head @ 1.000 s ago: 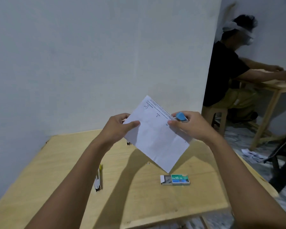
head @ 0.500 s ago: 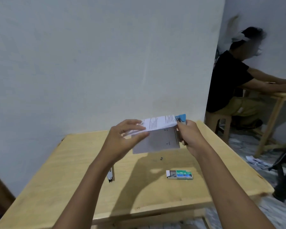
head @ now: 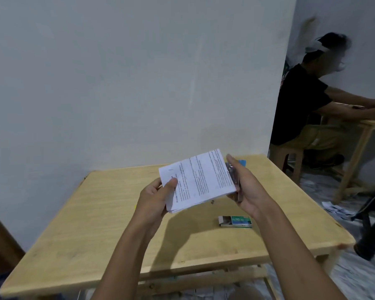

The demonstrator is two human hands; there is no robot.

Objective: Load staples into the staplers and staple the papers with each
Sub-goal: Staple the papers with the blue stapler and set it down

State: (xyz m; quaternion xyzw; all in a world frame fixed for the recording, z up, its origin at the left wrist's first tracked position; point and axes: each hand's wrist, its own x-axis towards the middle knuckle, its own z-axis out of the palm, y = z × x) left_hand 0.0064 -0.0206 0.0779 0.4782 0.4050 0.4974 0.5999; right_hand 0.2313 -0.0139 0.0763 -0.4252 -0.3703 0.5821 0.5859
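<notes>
White papers [head: 199, 178], one thin stack with the print facing up, hang above the counter [head: 91, 224] between both hands. The left hand [head: 156, 198] grips the near-left corner, thumb on top, with its fingers hidden underneath. The right hand [head: 249, 191] curls round one stapler [head: 242, 162] at the stack's right edge. Only its blue tip and a dark metal strip show, and I cannot tell whether it bites the sheets. A yellow sliver [head: 135, 206] just left of the left wrist is too small to identify. One staple box [head: 235, 221] lies on the counter below the right hand, its tray partly out. Half a second earlier the stack was bent over; now it lies flatter, and the second stapler seen then beside the left forearm is covered.
</notes>
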